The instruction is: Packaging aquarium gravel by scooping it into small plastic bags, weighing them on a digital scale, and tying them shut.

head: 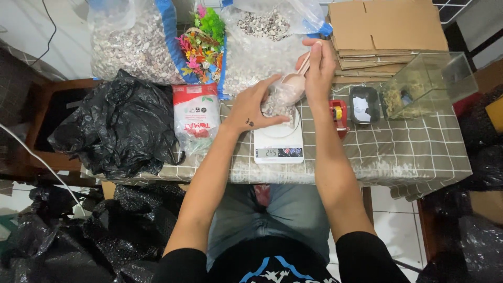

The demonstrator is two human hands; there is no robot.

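The person sat at a small table (419, 152) covered with a checked cloth, a white digital scale (278, 141) near its front edge. On the scale's platform stood a small clear bag of gravel (276, 102), and the left hand (257, 105) was cupped around the bag's mouth, fingers curled to hold it open and upright so that it would not slump. The right hand (318, 68) was closed around the handle of a pale plastic scoop (294, 84), whose bowl hung tilted just above the bag's opening, evidently so the gravel would fall straight in while the scale's display stayed in view. At the back edge of the table stood two large open sacks of pebbles (137, 44), close to the scooping hand, with a bunch of bright plastic plants (201, 42) between them. A red-and-white packet (195, 115) lay left of the scale, beside a crumpled black plastic bag (118, 123) at the left edge. To the right sat a red tape dispenser (338, 114), a small dark tray (363, 105), a clear glass tank (427, 84) and flattened cardboard (385, 34) at the back right corner.
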